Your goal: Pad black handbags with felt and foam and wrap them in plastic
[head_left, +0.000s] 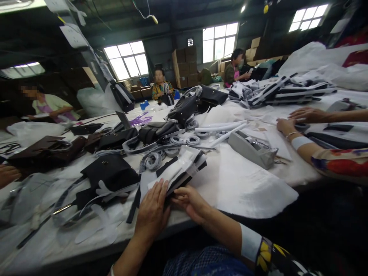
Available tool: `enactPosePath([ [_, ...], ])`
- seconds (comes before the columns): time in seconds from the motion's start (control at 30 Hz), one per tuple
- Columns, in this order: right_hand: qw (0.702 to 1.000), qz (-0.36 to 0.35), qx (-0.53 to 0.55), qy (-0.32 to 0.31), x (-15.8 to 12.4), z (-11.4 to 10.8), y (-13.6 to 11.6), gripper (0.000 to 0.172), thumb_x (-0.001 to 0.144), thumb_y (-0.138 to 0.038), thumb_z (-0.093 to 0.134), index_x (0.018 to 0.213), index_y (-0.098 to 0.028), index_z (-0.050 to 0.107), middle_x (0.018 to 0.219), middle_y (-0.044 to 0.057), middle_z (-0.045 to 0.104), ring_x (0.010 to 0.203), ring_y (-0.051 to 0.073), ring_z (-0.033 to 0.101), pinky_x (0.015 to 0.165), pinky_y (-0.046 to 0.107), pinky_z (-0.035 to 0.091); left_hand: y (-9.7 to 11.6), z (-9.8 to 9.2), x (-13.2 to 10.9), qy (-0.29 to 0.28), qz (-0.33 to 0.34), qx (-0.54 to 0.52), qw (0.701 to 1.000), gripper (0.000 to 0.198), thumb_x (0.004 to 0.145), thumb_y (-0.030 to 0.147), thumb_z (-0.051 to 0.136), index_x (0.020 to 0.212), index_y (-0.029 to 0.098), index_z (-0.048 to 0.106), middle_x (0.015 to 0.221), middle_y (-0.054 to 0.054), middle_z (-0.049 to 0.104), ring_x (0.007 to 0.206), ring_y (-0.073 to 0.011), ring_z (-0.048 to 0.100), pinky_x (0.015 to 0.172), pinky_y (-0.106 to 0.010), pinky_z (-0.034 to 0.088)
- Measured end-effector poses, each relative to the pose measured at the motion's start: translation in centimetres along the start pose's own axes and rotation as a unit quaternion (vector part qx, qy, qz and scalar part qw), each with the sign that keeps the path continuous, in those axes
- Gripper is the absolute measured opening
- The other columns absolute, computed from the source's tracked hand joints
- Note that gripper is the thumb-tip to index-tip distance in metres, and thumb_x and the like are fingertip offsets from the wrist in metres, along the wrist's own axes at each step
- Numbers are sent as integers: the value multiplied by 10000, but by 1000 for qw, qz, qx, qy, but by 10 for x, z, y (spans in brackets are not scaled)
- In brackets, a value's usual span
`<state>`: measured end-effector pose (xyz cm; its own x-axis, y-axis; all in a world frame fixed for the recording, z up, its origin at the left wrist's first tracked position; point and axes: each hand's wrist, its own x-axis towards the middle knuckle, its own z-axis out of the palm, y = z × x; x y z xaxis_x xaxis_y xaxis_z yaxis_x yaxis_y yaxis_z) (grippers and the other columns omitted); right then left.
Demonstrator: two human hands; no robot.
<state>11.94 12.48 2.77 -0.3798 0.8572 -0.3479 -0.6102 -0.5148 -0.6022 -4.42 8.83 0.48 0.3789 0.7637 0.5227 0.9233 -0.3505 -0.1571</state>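
A flat black bag piece [198,164] with white wrapping and clear tape over it lies tilted at the table's front edge. My left hand [152,209] is closed around its near end, fingers together over the white wrapping. At its lower right edge, my right hand [191,203] has its fingers curled against the black side; the fingertips are partly hidden. Coiled straps in clear wrap [153,161] lie just beyond the piece. To its left rests a black handbag [109,172] with a strap and white foam pieces [99,222] nearby.
A grey tape dispenser [250,149] stands on white sheeting [250,188] to the right. Beside it, a co-worker's hands [290,124] touch black pieces. More black bags [198,101], a brown bag [46,151] and stacked wrapped strips [290,92] cover the table. Other people sit farther back.
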Motion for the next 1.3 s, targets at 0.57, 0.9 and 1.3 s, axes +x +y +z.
enactPosePath([
  [0.57, 385, -280, -863, 168, -23, -139, -100, 349, 893, -275, 676, 1198, -104, 669, 1337, 188, 614, 1333, 362, 479, 1157, 587, 248, -5, 18, 2, 85, -41, 28, 995, 585, 1007, 274, 420, 1559, 216, 237, 1501, -72, 482, 1258, -246, 580, 966, -350, 499],
  [0.9, 431, -374, -806, 161, -22, -116, -107, 208, 964, -187, 542, 911, -226, 740, 1057, 27, 766, 1017, 193, 696, 1158, 455, 295, -5, 18, 3, 107, -48, 30, 993, 561, 1018, 304, 398, 1554, 226, 255, 1498, -59, 488, 1226, -234, 603, 948, -337, 494],
  [1.3, 586, -322, -731, -136, -43, -88, -29, 272, 983, -320, 505, 912, -237, 754, 867, 30, 769, 840, 170, 717, 793, 229, 532, -10, 28, -1, 133, -43, 63, 988, 544, 1014, 263, 391, 1544, 210, 282, 1468, -47, 526, 1225, -204, 605, 928, -311, 515],
])
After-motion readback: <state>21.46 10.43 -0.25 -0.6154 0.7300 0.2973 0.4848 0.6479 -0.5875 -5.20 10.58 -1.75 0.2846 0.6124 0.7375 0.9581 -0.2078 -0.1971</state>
